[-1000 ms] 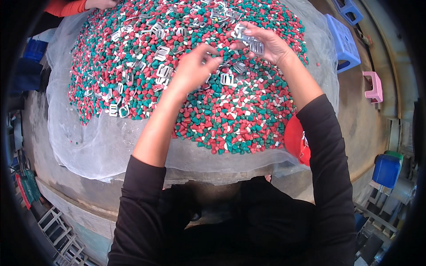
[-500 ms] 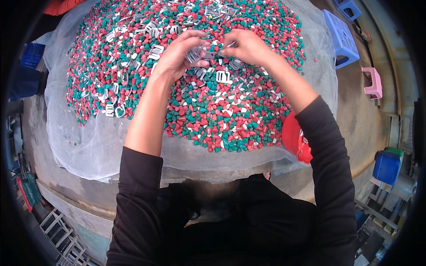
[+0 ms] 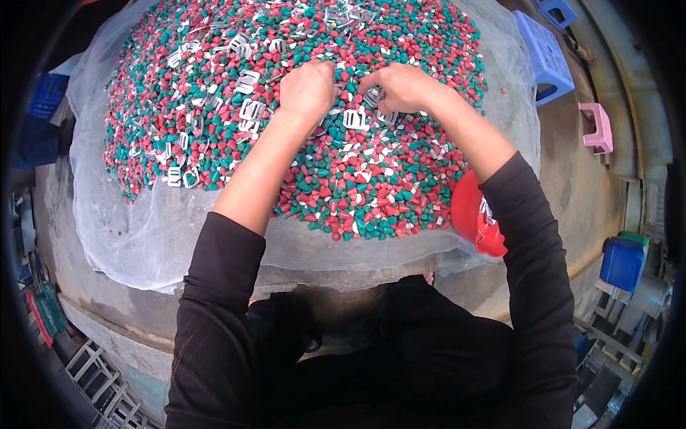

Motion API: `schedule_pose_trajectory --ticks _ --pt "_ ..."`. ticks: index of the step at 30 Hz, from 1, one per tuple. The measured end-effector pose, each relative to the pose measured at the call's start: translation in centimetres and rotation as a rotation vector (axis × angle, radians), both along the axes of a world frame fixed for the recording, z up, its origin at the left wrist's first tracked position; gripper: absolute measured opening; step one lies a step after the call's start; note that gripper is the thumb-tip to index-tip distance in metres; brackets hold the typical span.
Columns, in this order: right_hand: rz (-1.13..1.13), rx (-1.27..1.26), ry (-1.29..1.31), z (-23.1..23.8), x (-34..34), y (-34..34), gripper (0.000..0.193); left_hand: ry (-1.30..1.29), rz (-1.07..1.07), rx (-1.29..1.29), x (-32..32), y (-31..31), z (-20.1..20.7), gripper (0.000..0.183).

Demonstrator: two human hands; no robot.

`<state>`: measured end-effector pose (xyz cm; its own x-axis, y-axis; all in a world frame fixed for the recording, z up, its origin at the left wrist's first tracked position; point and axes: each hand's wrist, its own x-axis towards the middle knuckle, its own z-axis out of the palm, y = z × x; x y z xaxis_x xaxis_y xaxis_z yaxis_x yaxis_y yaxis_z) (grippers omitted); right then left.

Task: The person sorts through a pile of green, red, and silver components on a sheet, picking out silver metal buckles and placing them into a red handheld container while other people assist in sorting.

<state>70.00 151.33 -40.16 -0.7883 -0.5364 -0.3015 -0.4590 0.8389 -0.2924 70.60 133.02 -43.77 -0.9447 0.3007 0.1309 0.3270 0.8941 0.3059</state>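
Note:
A broad heap of small red, green and white cone-shaped pieces (image 3: 357, 193) is spread before me, with silvery slotted metal buckles scattered over it. My left hand (image 3: 309, 89) is turned back-up over the heap's middle, its fingers curled under and closed; what they hold, if anything, is hidden. Just right of it, my right hand (image 3: 407, 87) curves its finger and thumb around a metal buckle (image 3: 372, 96). Below and between the hands lies a pale buckle (image 3: 354, 119). More buckles, among them a bright one (image 3: 251, 112), rest left of my left wrist.
The heap lies on a translucent white sheet (image 3: 136, 239). A red bowl (image 3: 466, 207) with metal pieces in it stands by my right forearm. Beyond the sheet on the right are a blue stool (image 3: 549, 64), a pink stool (image 3: 597, 129) and a blue container (image 3: 622, 263).
My left hand has turned over from palm showing, with metal buckles in it, to back-up, and shifted right. My right hand has moved slightly down and right.

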Motion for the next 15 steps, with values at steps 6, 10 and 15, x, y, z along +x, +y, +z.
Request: schedule_pose_trajectory --ticks 6,10,15 --pt "-0.158 -0.316 -0.204 1.7 0.6 2.1 0.018 -0.573 -0.003 0.826 -1.1 -2.0 3.1 0.024" --pt "-0.539 -0.652 -0.666 3.2 2.0 5.0 0.018 -0.978 -0.003 1.516 -1.2 -2.1 3.9 0.026" --pt "-0.765 -1.097 -0.908 5.3 7.0 10.6 0.029 -1.17 -0.168 1.621 -0.1 4.0 5.2 0.031"
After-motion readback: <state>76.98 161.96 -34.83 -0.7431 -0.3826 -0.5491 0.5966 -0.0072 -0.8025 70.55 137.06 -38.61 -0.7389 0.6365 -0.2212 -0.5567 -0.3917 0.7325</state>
